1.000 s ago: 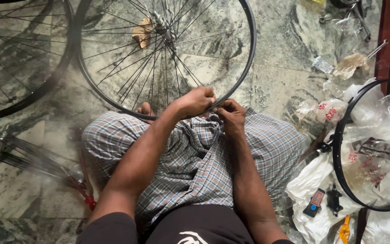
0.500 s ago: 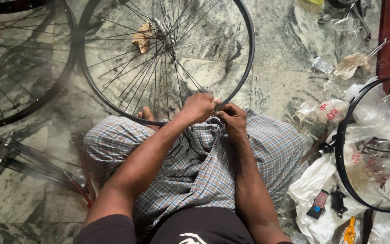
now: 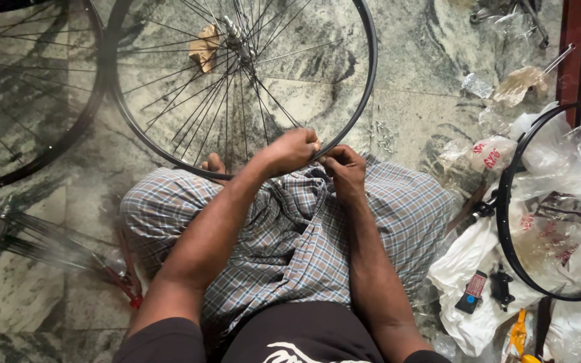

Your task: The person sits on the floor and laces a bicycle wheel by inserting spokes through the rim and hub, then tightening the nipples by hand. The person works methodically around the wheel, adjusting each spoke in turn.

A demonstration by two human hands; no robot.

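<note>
A black bicycle wheel rim point(image 3: 368, 74) with thin spokes and a metal hub point(image 3: 237, 40) lies on the marble floor, its near edge resting on my lap. My left hand point(image 3: 292, 149) is closed over the rim's near edge where the spokes meet it. My right hand point(image 3: 344, 168) pinches the same stretch of rim from the right, its fingers closed on something too small to make out. Both hands touch each other above my checked cloth point(image 3: 290, 235).
A second spoked wheel point(image 3: 28, 121) lies at the left, and loose spokes point(image 3: 28, 242) lie below it. At the right, a bare black rim point(image 3: 506, 222) sits on plastic bags point(image 3: 465, 262) with small parts. Small metal bits point(image 3: 384, 134) are scattered on the floor.
Both hands stay on the wheel's near edge with only small finger shifts. The view has drifted slightly, and the wheel sits about where it was.
</note>
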